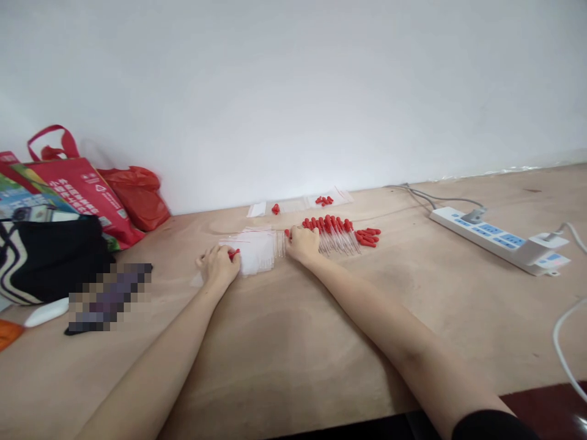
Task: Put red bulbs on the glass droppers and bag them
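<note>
Red piece is pinched by left hand, grip narrow; right hand's grip cannot be told; tubes are apparently aligned for easy picking.

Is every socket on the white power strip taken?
No, bare sockets show on the white power strip between the gray plug and the white adapter.

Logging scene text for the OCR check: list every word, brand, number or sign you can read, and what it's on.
Red tote bag: white Chinese characters, too blurred to quote reliably.
Same bag: a triangular recycling-type sign, plus small print too small to read.
White power strip: markings on its blue socket panels, too small to read.
Clear plastic bags: no readable text.
</note>
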